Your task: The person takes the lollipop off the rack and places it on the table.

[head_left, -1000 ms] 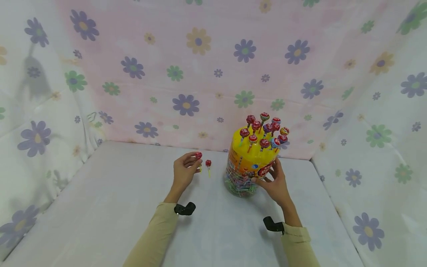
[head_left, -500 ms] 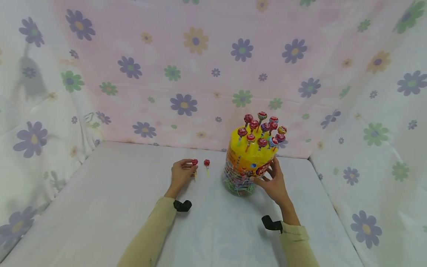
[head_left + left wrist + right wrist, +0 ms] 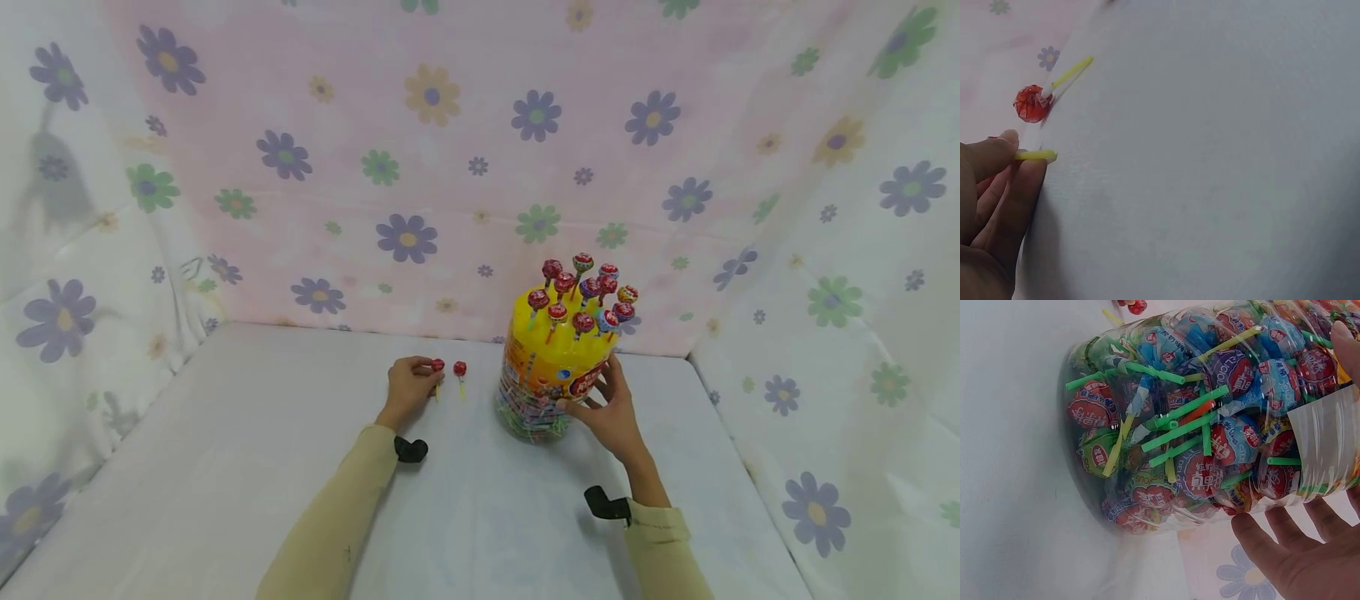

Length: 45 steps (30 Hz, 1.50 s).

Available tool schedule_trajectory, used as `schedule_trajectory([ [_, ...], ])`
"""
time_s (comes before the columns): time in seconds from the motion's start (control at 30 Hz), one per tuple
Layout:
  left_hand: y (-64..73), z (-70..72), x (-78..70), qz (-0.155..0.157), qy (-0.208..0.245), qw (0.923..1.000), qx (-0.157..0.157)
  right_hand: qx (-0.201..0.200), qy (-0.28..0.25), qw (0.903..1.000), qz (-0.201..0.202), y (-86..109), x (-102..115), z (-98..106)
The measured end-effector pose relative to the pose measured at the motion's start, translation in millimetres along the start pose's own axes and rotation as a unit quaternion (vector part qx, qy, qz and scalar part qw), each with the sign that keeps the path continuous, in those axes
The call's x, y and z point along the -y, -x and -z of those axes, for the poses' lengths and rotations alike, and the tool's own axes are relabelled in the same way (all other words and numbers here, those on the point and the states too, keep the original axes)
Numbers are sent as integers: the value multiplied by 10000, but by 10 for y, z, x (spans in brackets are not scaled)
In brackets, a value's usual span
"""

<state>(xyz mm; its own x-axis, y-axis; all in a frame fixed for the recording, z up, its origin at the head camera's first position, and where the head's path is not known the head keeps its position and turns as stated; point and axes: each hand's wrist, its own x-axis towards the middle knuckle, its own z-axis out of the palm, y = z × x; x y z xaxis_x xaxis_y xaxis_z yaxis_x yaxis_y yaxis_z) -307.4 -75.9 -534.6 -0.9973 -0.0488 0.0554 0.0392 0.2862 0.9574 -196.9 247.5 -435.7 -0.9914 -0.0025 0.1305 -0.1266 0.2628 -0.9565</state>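
Observation:
My left hand (image 3: 408, 390) pinches a red-wrapped lollipop (image 3: 438, 365) low over the white table. Its yellow stick (image 3: 1038, 155) pokes out between thumb and fingers in the left wrist view, where its head is mostly hidden. Just to its right lies a second red lollipop (image 3: 1032, 104) with a yellow stick. My right hand (image 3: 617, 421) holds the side of a big clear jar (image 3: 551, 357) with a yellow lid, thumb at the front and fingers around the right. Wrapped lollipops and coloured sticks fill the jar, seen close in the right wrist view.
Several lollipops (image 3: 582, 322) stand upright in the jar's lid. The white tabletop (image 3: 480, 517) reaches back to a flowered cloth backdrop (image 3: 450, 183), with more flowered cloth on both sides.
My left hand has lowered its lollipop and drawn it slightly left, next to the lying one. My right hand keeps its hold on the jar, and the head view has shifted slightly.

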Motion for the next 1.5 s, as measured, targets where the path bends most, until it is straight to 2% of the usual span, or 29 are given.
schedule_trajectory([
  [0.13, -23, -5, -2, -98, -309, 9995, 5, -31, -24, 10000, 20, -57, -146, 9],
  [0.3, -23, -41, -9, -315, -774, 9964, -159, -110, 24, 9999, 81, -112, -323, 21],
  [0.47, -24, -60, 14, -502, -857, 9944, -364, -128, 24, 9998, 180, -113, -357, 22],
  [0.73, -3, -57, 45, -561, -993, 9926, -425, -64, -46, 10000, 59, -90, -296, 5],
  [0.97, -2, -54, 6, -402, -1068, 9927, -381, 7, -59, 10000, 24, 12, -11, -2],
  [1.27, 90, 20, -31, -352, -1131, 9920, -428, 24, -61, 9999, -118, 48, 20, -4],
  [1.37, 117, 59, -47, -468, -1080, 9920, -447, 26, -66, 9999, -92, 33, 3, 0],
  [1.5, 149, 110, -108, -616, -640, 9956, -309, 27, -62, 10000, -51, 27, -4, 4],
])
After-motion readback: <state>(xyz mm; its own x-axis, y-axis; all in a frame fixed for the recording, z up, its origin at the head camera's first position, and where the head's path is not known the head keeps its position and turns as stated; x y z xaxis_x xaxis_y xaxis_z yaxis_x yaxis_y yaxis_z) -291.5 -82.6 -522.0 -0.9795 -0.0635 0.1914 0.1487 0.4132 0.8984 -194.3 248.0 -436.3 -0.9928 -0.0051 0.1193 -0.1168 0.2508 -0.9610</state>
